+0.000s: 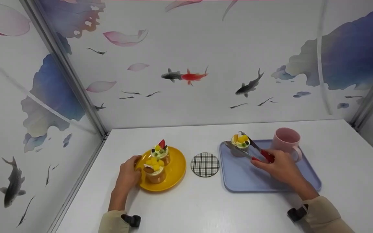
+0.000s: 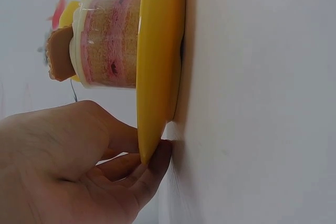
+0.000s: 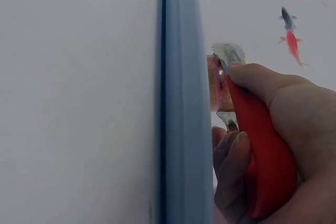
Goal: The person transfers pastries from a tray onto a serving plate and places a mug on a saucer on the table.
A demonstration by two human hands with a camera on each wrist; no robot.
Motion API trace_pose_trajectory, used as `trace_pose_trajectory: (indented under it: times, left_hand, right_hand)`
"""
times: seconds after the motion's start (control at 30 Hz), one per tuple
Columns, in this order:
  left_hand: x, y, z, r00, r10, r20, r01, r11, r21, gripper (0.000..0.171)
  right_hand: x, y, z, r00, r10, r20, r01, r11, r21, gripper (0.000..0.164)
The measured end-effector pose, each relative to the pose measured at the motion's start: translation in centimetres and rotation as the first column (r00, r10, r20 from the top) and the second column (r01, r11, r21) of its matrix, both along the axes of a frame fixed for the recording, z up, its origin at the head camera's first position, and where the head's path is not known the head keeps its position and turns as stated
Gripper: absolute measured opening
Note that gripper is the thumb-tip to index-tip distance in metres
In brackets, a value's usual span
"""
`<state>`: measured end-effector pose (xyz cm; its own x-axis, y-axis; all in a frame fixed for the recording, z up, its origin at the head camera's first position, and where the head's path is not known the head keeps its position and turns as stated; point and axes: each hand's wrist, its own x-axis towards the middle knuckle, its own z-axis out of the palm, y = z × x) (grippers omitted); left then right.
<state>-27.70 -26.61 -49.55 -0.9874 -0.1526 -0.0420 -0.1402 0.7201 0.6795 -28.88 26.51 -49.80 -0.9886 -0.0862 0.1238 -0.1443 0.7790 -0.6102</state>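
The small cake in a clear plastic cup (image 1: 241, 144), topped with cream, yellow fruit and dark berries, is on the far left part of the blue rectangular tray (image 1: 254, 182), between the metal arms of the red-handled tongs (image 1: 267, 156); whether they squeeze it, I cannot tell. The right hand (image 1: 282, 167) holds the tongs firmly. The left hand (image 1: 129, 173) pinches the left rim of the round yellow plate (image 1: 177, 161). Only the wrist views show clearly sponge and pink layers in the cakes, and left fingers below the rim.
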Motion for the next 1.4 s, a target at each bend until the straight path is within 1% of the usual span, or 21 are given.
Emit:
trace_pose_trajectory:
  times: [0.27,0.53,0.7,0.9,1.1,1.23,1.4]
  left_hand:
    - [-0.11,-0.08,-0.06,1.0,0.004,0.015,-0.005,1.0,0.021,0.057]
    - [-0.04,-0.12,-0.12,1.0,0.007,0.011,-0.007,1.0,0.011,0.057]
    - [-0.17,-0.13,-0.09,1.0,0.006,0.017,-0.006,1.0,0.005,0.058]
    - [-0.28,-0.12,-0.06,1.0,0.01,0.021,-0.01,1.0,-0.003,0.058]
    - [-0.29,-0.13,-0.09,1.0,0.008,0.022,-0.008,1.0,0.009,0.057]
    - [-0.3,-0.18,-0.2,1.0,0.005,0.014,-0.005,1.0,0.018,0.057]
    - [-0.36,-0.19,-0.22,1.0,0.012,0.024,-0.013,1.0,0.02,0.058]
  right_hand:
    - [0.05,0.1,-0.2,0.999,0.004,0.036,-0.004,1.0,-0.006,0.054]
    - [0.1,0.03,-0.3,0.998,0.008,0.061,-0.008,1.0,-0.007,0.053]
    - [0.05,0.29,-0.51,0.999,0.016,0.052,-0.015,1.0,-0.01,0.053]
    - [-0.04,0.43,-0.71,0.999,0.02,0.041,-0.019,1.0,-0.015,0.049]
    - [-0.08,0.41,-0.69,0.999,0.019,0.045,-0.018,1.0,-0.007,0.047]
    - [-0.07,0.41,-0.67,0.999,0.017,0.043,-0.017,1.0,-0.003,0.048]
    - [-0.07,0.3,-0.65,0.999,0.017,0.034,-0.016,1.0,-0.005,0.052]
